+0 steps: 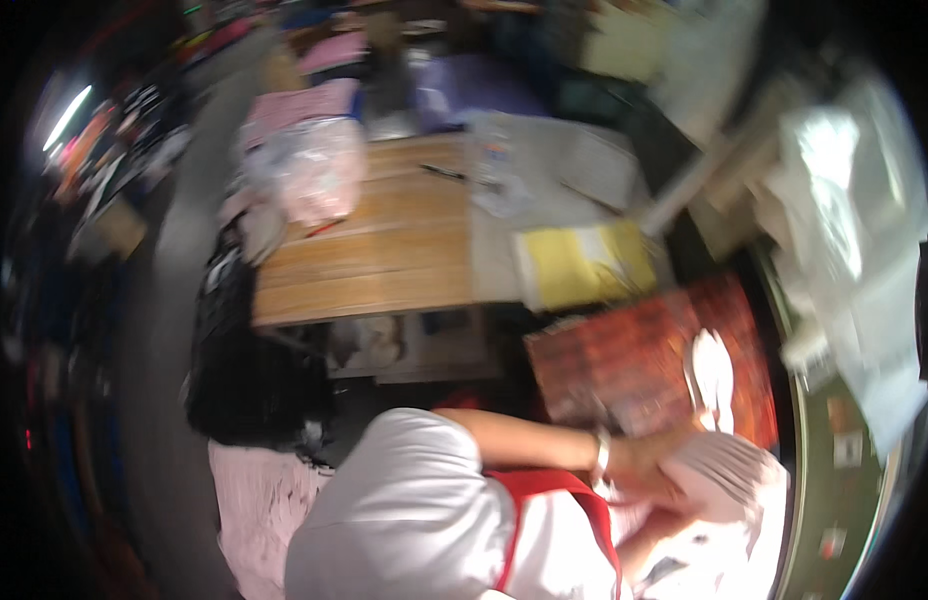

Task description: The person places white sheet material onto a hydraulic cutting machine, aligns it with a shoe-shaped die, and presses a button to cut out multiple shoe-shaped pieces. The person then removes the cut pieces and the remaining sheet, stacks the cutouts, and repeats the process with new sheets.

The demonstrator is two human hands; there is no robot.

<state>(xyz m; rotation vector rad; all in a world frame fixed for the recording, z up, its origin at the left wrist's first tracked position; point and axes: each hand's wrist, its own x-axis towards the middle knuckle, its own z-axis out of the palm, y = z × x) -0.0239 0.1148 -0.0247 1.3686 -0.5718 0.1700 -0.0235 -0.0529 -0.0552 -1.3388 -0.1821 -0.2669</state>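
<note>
My left hand (646, 468) reaches across to the right and holds the left edge of a pleated stack of pale pink fabric (729, 472). Just below it, my right hand (669, 528) is at the lower side of the same fabric, with its fingers partly hidden and blurred. Bright light washes out the fabric's lower part. Beyond the fabric, a white object with two long lobes (713, 375) lies on a reddish-brown patterned surface (614, 365); blur hides its exact kind.
A wooden table (404, 235) stands ahead, with a plastic-wrapped pink bundle (319, 165), a dark pen (442, 172) and a yellow folder (587, 265). Black plastic (254, 375) and pink cloth (259, 510) lie at left. Clear plastic sheeting (844, 230) hangs at right beside a green edge (834, 490).
</note>
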